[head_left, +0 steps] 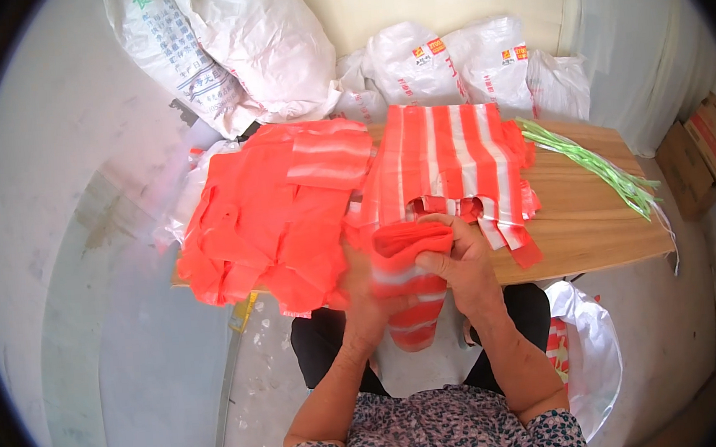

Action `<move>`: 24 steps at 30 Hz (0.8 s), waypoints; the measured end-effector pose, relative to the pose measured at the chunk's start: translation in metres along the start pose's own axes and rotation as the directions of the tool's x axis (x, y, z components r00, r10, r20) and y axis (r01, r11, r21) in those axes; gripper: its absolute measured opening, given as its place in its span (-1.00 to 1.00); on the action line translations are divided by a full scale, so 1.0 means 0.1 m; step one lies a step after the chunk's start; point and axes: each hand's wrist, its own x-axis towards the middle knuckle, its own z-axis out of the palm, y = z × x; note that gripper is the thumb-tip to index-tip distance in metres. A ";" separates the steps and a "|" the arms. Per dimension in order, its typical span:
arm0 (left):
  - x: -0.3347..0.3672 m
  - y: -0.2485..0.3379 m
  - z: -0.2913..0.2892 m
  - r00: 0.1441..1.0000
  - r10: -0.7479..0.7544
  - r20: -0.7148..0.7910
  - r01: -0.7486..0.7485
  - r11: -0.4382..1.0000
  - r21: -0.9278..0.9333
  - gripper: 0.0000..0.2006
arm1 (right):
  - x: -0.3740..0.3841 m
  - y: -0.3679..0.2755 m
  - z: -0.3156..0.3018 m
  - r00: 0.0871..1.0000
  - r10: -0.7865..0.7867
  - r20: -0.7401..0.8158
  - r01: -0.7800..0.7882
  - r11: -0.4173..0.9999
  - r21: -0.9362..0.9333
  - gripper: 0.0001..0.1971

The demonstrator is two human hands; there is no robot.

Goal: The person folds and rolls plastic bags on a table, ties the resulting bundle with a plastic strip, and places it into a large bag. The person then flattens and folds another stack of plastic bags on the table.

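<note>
A folded bundle of red-and-white striped plastic bags is held up in front of the table's near edge, its narrow end hanging over my lap. My right hand pinches its upper right side, thumb in front and fingers behind. Lower on the left side, my left hand grips the bundle; it is blurred and its fingers are partly hidden. Just beyond my hands lies a stack of striped plastic bags with cut handles. Left of it spreads a loose pile of red plastic bags.
Green plastic strips lie at the right of the wooden table. Full white sacks stand behind it. An open white sack with striped pieces inside sits by my right leg. Cardboard boxes stand at the far right.
</note>
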 end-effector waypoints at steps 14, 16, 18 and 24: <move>0.01 0.10 0.10 0.983 -0.153 0.099 0.171 0.963 -0.209 -0.63 | 0.04 0.21 -0.27 0.997 0.064 0.051 -0.057 0.990 -0.132 -0.63; 0.06 0.13 0.14 0.985 -0.172 0.031 0.170 0.908 -0.383 -0.62 | -0.01 0.28 -0.32 0.985 0.103 0.137 -0.094 0.993 -0.070 -0.56; 0.11 0.14 0.13 0.980 -0.198 0.024 0.187 0.866 -0.464 -0.61 | -0.13 0.31 -0.38 0.967 0.190 0.169 -0.180 0.981 -0.072 -0.48; 0.22 0.11 0.09 0.949 -0.315 -0.010 0.247 0.764 -0.596 -0.63 | -0.44 0.61 -0.57 0.879 0.437 0.191 -0.388 0.888 -0.249 -0.54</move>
